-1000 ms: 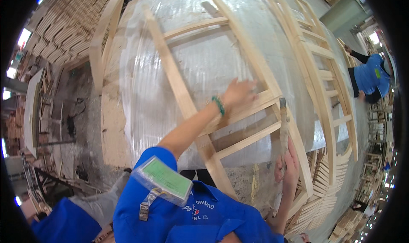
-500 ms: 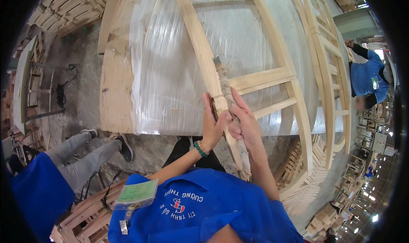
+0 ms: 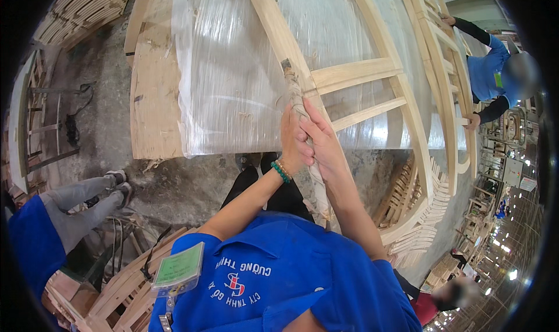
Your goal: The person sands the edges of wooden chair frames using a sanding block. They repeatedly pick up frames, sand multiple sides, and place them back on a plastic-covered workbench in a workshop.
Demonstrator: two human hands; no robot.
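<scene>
At picture centre, my left hand (image 3: 290, 135) has moved against the wrapped stick (image 3: 296, 96), grip unclear, likely steadying it while my right hand (image 3: 326, 148) clamps round it.

the left forearm (image 3: 244, 199) slants up and rightward, the right forearm (image 3: 356, 212) up and leftward, both bare. the right grip (image 3: 321, 144) has its fingers bent inward, partly covering the left grip (image 3: 289, 139) close beside it, whose fingers are partly hidden.
</scene>
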